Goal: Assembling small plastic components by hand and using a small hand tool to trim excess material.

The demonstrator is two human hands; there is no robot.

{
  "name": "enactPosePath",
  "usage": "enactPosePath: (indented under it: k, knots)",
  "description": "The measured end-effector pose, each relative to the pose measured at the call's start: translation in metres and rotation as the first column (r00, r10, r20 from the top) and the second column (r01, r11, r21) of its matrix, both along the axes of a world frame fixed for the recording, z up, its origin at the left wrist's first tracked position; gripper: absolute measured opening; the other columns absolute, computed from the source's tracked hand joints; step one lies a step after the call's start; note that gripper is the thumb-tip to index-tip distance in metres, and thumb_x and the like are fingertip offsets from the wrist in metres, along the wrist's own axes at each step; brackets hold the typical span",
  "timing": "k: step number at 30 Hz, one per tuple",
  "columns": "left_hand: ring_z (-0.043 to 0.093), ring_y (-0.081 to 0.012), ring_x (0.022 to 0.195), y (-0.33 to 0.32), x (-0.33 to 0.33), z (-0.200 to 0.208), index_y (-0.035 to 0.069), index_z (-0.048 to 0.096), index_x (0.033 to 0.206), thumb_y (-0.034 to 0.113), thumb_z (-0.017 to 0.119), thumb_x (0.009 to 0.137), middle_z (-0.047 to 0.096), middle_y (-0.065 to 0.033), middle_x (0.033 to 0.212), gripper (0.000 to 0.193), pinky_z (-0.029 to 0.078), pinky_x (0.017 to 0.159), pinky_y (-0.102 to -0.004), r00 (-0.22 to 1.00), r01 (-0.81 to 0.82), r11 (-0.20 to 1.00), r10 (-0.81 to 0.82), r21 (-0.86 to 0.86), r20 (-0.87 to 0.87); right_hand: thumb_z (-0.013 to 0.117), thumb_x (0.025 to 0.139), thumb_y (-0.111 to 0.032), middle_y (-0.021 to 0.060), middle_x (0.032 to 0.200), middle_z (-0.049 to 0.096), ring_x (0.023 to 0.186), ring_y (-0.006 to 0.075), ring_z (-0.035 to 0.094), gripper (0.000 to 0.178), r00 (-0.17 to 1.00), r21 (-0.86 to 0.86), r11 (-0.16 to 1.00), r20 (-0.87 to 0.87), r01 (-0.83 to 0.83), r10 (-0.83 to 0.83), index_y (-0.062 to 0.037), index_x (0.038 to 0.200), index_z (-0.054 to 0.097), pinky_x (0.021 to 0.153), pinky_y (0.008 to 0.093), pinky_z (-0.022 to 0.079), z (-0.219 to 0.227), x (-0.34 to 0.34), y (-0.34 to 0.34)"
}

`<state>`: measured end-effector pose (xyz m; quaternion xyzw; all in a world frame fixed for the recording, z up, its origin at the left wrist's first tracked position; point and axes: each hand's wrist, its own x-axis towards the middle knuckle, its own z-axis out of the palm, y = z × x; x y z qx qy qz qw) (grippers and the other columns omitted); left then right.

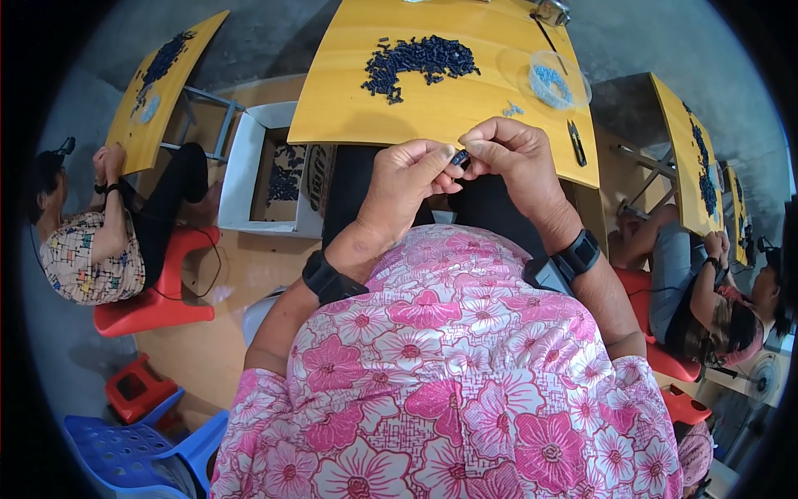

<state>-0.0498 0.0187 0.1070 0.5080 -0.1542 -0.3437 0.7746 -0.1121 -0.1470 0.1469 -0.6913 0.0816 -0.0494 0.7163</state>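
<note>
A small dark cylindrical part (460,157) is pinched between my two hands, just off the near edge of the yellow table (332,116). My left hand (403,185) grips it from one side with thumb and forefinger closed. From the other side, thumb and fingertips of my right hand (519,165) close on it too. Farther up the table lies a heap of similar dark parts (428,60). A see-through plastic bowl (584,90) holds light blue small pieces, and several loose light blue pieces (513,109) lie beside it.
Black-handled snips (577,143) rest by the table's right edge. On the floor at left, a white carton (241,179) contains dark parts. People sit at yellow tables on either side, on red stools (158,291). A blue plastic chair (116,445) stands at lower left.
</note>
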Motion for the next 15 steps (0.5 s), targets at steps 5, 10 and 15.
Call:
enactPosePath:
  k: [5, 10, 15]
  knots:
    - [0.061, -0.0130, 0.074, -0.0010, -0.0006, 0.0044, -0.002, 0.062, 0.097, 0.019, 0.051, 0.096, 0.063, -0.0085, 0.084, 0.023, 0.055, 0.070, -0.0261, 0.998, 0.030, 1.000, -0.031, -0.006, -0.052, 0.061, 0.088, -0.008, 0.0018, 0.078, 0.065, 0.065, 0.0068, 0.059, 0.010, 1.000, -0.027, 1.000, 0.008, -0.004, 0.004, -0.0002, 0.090, 0.067, 0.063, 0.0205, 0.050, 0.0004, -0.0025, -0.0027]
    - [0.061, -0.0140, 0.076, -0.0008, -0.0013, 0.0041, -0.002, 0.060, 0.098, 0.022, 0.047, 0.098, 0.062, -0.0094, 0.085, 0.027, 0.055, 0.071, -0.0267, 0.998, 0.041, 0.999, -0.041, -0.004, -0.043, 0.062, 0.088, -0.008, 0.0026, 0.078, 0.065, 0.066, 0.0075, 0.060, 0.010, 1.000, -0.060, 0.998, 0.018, -0.014, 0.015, -0.0003, 0.093, 0.065, 0.062, 0.0198, 0.050, 0.0001, -0.0045, -0.0032]
    - [0.062, -0.0143, 0.076, 0.0000, -0.0021, 0.0044, -0.002, 0.060, 0.098, 0.023, 0.046, 0.098, 0.062, -0.0099, 0.084, 0.029, 0.055, 0.071, -0.0272, 0.999, 0.028, 1.000, -0.028, -0.007, -0.022, 0.061, 0.088, -0.007, 0.0023, 0.078, 0.065, 0.065, 0.0073, 0.060, 0.010, 1.000, -0.072, 0.997, 0.021, 0.002, 0.000, 0.0009, 0.091, 0.066, 0.063, 0.0212, 0.050, 0.0033, -0.0059, -0.0005]
